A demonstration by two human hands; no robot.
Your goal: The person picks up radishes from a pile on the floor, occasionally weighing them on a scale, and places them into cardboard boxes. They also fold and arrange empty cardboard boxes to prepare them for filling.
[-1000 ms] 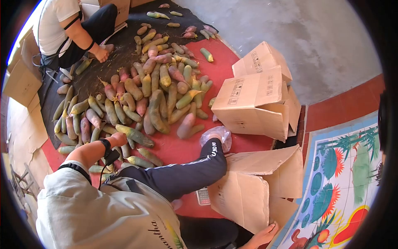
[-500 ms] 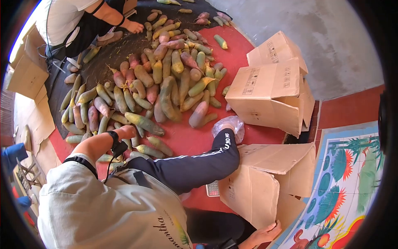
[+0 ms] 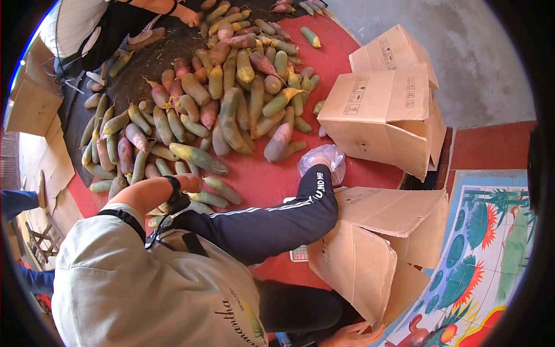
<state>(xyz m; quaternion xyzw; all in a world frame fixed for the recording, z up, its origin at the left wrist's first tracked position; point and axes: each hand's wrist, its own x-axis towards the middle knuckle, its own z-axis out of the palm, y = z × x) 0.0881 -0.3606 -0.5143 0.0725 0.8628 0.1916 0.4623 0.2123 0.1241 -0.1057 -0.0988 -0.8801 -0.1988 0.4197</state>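
Observation:
My left hand [image 3: 191, 183] is low over the near edge of a pile of green and reddish radish-like roots [image 3: 234, 124], beside a green root [image 3: 222, 189]. Its fingers are not clear enough to show whether they hold anything. At the bottom right, my right hand [image 3: 354, 335] grips the lower flap edge of an open cardboard box [image 3: 352, 260]. My leg in dark trousers stretches between the pile and the box, the foot in a clear plastic cover [image 3: 324, 162].
Two more open cardboard boxes [image 3: 370, 107] stand beyond my foot. A calculator [image 3: 299, 253] lies partly hidden beside the near box. Another person's hand [image 3: 189, 17] is at the pile's far edge. Painted tiles [image 3: 462, 260] lie at the right.
The view has shifted, so the pile sits higher in the picture. My left hand has moved slightly right along the pile's near edge. My right hand remains at the box flap.

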